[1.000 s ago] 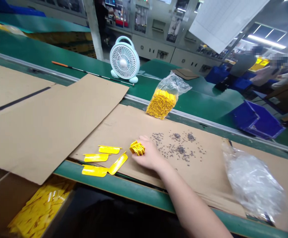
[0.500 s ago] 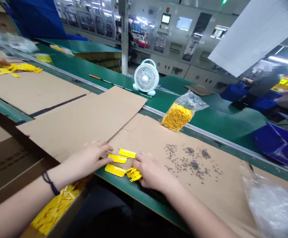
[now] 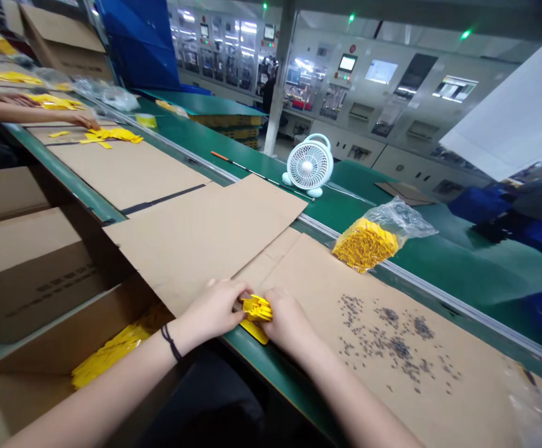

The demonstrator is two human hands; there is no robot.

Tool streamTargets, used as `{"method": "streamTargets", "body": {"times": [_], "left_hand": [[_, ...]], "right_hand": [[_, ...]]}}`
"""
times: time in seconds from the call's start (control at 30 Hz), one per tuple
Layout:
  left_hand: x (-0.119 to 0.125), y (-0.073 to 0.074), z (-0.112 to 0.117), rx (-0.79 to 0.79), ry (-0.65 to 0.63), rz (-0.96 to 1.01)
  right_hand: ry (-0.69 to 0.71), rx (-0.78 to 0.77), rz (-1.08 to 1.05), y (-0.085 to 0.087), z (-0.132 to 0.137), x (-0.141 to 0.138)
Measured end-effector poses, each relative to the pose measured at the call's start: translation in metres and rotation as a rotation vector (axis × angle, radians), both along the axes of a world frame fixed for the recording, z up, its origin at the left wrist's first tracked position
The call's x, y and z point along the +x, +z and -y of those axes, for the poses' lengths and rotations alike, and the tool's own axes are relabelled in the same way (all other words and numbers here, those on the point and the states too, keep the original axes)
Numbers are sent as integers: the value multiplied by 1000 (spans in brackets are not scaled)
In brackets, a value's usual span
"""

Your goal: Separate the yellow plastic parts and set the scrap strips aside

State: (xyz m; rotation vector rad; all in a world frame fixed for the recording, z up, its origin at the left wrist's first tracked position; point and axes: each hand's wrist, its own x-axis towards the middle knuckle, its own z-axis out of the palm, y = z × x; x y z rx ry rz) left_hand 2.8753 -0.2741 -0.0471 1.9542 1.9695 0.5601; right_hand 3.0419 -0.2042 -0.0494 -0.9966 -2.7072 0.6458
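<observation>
A bunch of yellow pieces [image 3: 257, 308] is held just right of the near end of the cardboard sheet [image 3: 214, 227]. The right hand [image 3: 289, 320] is curled closed around it. The left hand [image 3: 221, 308] is half curled against it; whether it grips cannot be told. Dark little bits [image 3: 399, 347] are scattered right of the sheet, and a pale blue fan [image 3: 310, 164] is set past its far edge.
</observation>
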Motion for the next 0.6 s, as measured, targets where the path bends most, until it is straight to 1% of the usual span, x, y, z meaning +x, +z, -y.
{"method": "streamTargets", "body": {"times": [0.07,0.1,0.17,0.23,0.27,0.33,0.4,0.47,0.53,0.6], "left_hand": [[1,3,8,-18,103,-52],[3,5,13,-33,135,-82],[9,8,20,-60,150,-120],[16,10,25,-81,139,-107],[19,10,27,-88,138,-84],[24,9,26,-85,152,-14],[28,8,23,-58,162,95],[32,8,17,-18,151,272],[39,8,9,13,119,526],[50,6,-1,55,119,814]], "right_hand": [[-29,21,19,-1,1,-2],[-45,23,20,0,1,-1],[-93,-5,-3,2,-1,2],[-156,-107,-77,5,-6,8],[-182,-187,-134,6,-8,11],[-209,-399,-281,10,-11,17],[-235,-633,-439,13,-11,23],[-278,-818,-580,15,-9,26],[-322,-912,-695,15,-6,29],[-342,-930,-784,12,-5,29]]}}
